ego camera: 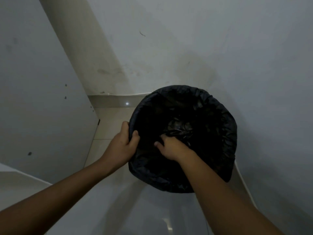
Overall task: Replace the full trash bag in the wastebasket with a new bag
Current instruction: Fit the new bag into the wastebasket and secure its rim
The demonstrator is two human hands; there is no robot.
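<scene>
A round wastebasket [225,138] stands on the floor against the wall, lined with a black trash bag [211,106] folded over its rim. My left hand [123,145] grips the bag-covered rim on the left side, thumb inside. My right hand [171,146] reaches down into the basket, its fingers curled into the crumpled black plastic near the bottom. The inside is very dark, so what lies under the plastic is hidden.
A white wall [186,48] rises behind the basket. A white cabinet panel [37,99] stands at the left. Pale tiled floor [105,126] lies between panel and basket and continues toward me.
</scene>
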